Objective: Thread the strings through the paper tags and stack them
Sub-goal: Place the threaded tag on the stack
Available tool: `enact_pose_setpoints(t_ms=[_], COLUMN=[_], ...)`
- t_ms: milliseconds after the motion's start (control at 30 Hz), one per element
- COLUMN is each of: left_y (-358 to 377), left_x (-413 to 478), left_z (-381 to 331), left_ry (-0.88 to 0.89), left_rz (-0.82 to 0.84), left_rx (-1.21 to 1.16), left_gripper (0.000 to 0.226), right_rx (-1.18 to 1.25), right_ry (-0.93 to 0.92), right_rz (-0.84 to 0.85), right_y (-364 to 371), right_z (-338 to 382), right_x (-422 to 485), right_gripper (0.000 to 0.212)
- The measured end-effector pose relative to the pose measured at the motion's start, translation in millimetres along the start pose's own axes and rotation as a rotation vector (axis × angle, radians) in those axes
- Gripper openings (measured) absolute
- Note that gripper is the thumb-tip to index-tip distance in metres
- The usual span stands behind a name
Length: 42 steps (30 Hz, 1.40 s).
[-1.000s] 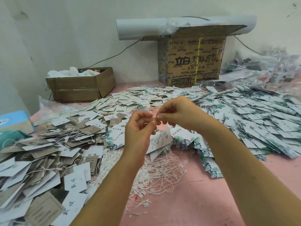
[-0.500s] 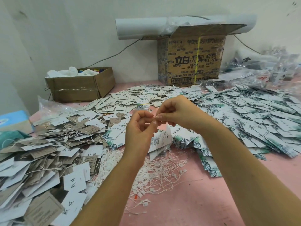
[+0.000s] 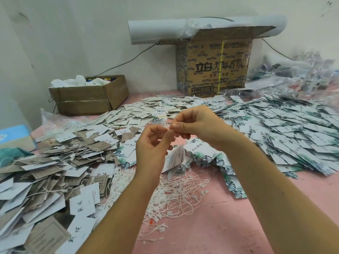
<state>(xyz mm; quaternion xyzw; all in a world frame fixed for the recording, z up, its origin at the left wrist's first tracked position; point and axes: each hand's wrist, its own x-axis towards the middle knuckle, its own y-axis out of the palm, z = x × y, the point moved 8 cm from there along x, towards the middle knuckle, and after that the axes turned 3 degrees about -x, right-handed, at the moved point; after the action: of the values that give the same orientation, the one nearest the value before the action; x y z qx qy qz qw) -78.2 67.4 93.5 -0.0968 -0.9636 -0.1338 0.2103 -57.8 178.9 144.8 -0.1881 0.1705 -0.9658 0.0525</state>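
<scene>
The left hand (image 3: 154,145) and right hand (image 3: 198,123) meet at the centre of the frame, above the pink table (image 3: 229,226). The right hand's thumb and forefinger are pressed together in a tight pinch, by my reading on the end of a string (image 3: 176,141) (it is so fine that only a faint line shows below the fingertips). The left hand is curled, thumb upright against the right fingertips, and its lower fingers seem to hold the tag (image 3: 174,158), which hangs just under both hands.

The tag is light card, stiff enough to keep its shape but easy to crease, so it is best held by its top edge near the hole. The string is limp and springy and likely to slip, so it wants a pinch close to its tip.

Loose strings (image 3: 174,189) lie tangled at lower centre, the pile of strung tags (image 3: 45,162) is at the left, and the pile of leaf-printed tags (image 3: 275,134) is at the right.

Against the earlier frame almost nothing differs: the hands stay joined in the same spot and the tag still hangs there.
</scene>
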Motion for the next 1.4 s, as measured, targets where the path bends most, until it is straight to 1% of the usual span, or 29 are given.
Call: enact_pose_setpoints(t_ms=[67, 100, 200, 233, 300, 333, 400, 467, 533, 567, 600, 667, 733, 800, 867, 933, 1067, 1200, 1267, 1300, 1400], left_y=[-1, 0, 8, 11, 16, 17, 19, 16, 11, 8, 6, 3, 1, -2, -6, -10, -17, -23, -26, -27, -27], left_x=[-1, -2, -6, -8, -12, -13, -14, -13, -11, -10, -9, -8, -6, -3, -1, 0, 0, -2, -3, -3, -4], left_z=[5, 8, 12, 13, 14, 16, 17, 17, 14, 12, 12, 11, 11, 11, 12, 11, 10, 9, 7, 5, 3], left_ry=[-0.014, -0.031, -0.042, -0.037, -0.024, -0.003, 0.051, 0.085, 0.084, 0.073, 0.058, 0.02, -0.013, -0.026, -0.028, -0.019, -0.002, 0.01, 0.021, 0.03, 0.046], left_rz=[-0.008, 0.006, 0.122, 0.165, 0.221, 0.242, 0.264, 0.245, 0.197, 0.169, 0.144, 0.107, 0.064, 0.022, -0.017, -0.054, -0.132, -0.196, -0.224, -0.235, -0.245], left_rx=[0.04, 0.069, 0.18, 0.25, 0.414, 0.479, 0.538, 0.523, 0.438, 0.378, 0.312, 0.172, 0.057, -0.023, -0.061, -0.061, -0.037, -0.014, -0.013, -0.012, 0.01], left_gripper=[0.039, 0.046, 0.074, 0.078, 0.073, 0.076, 0.083, 0.074, 0.062, 0.059, 0.059, 0.06, 0.06, 0.059, 0.058, 0.057, 0.054, 0.052, 0.051, 0.052, 0.052], right_rx=[-0.027, -0.044, -0.079, -0.079, -0.06, -0.045, -0.013, 0.036, 0.104, 0.117, 0.097, -0.018, -0.153, -0.246, -0.232, -0.16, -0.052, -0.005, 0.024, 0.021, -0.067], right_ry=[0.009, 0.013, 0.0, -0.008, -0.029, -0.04, -0.064, -0.083, -0.089, -0.087, -0.081, -0.052, 0.019, 0.111, 0.151, 0.14, 0.171, 0.236, 0.242, 0.236, 0.21], right_rz=[0.032, 0.041, 0.002, -0.024, -0.071, -0.092, -0.127, -0.161, -0.216, -0.254, -0.293, -0.333, -0.267, -0.132, -0.038, 0.013, 0.069, 0.13, 0.156, 0.162, 0.153], right_y=[6, 8, 11, 9, 4, 1, -4, -9, -18, -24, -30, -38, -38, -29, -18, -8, 4, 9, 10, 11, 14], right_z=[-1, -1, 1, 2, 5, 7, 9, 9, 7, 5, 3, -5, -16, -28, -35, -34, -37, -40, -38, -37, -32], right_x=[1, 1, 2, 2, 2, 2, 2, 2, 1, 0, -1, -3, -3, -3, -2, -1, 0, -1, -1, -1, -1], right_gripper=[0.021, 0.021, 0.023, 0.023, 0.024, 0.025, 0.026, 0.027, 0.026, 0.025, 0.024, 0.022, 0.02, 0.019, 0.021, 0.024, 0.024, 0.018, 0.023, 0.026, 0.017])
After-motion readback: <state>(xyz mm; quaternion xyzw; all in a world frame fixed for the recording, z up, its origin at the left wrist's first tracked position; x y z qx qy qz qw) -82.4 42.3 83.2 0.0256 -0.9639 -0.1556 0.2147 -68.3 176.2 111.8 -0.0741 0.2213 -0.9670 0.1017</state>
